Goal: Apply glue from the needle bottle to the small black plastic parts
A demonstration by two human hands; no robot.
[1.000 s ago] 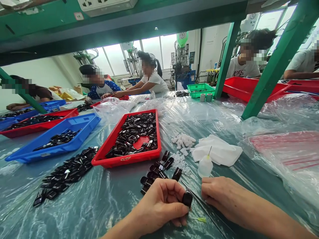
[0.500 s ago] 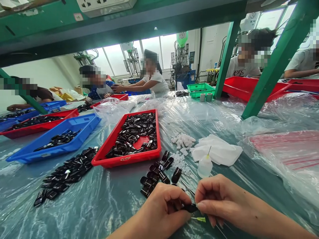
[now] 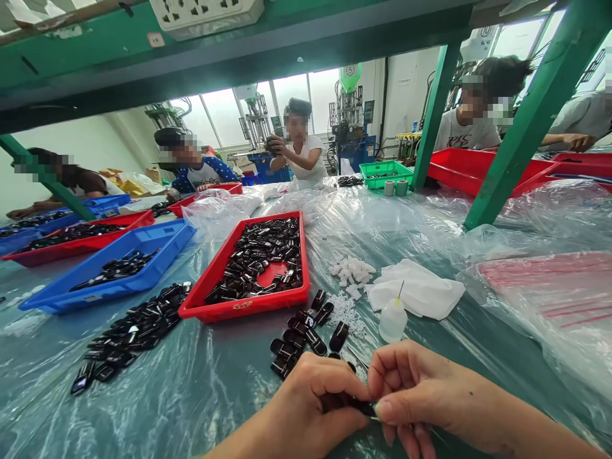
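Observation:
My left hand (image 3: pixel 318 401) is closed around a small black glossy part (image 3: pixel 363 407), mostly covered by the fingers. Against its right end presses my right hand (image 3: pixel 414 392), thumb and fingertips pinched together; what lies between them is hidden. Just beyond my hands is a loose group of similar black parts (image 3: pixel 299 335), several of them lying flat. A thin metal tool (image 3: pixel 357 358) shows partly behind the fingers. Past my right hand stands a small translucent bottle (image 3: pixel 393 320) with a needle tip, beside a folded white cloth (image 3: pixel 415 290).
A red tray (image 3: pixel 243 308) of black parts lies ahead, with a blue tray (image 3: pixel 95 298) and a black pile (image 3: pixel 136 331) leftward. White bits (image 3: pixel 351 271) sit near the cloth. Plastic bags (image 3: pixel 549 293) lie right. Green posts (image 3: pixel 521 121) rise from the plastic-covered table; people sit opposite.
Both hands stay together, the right one turned slightly and its fingers shifted. The yellow-green needle hub under them is no longer visible. Across the table, a person has drawn their raised hands back.

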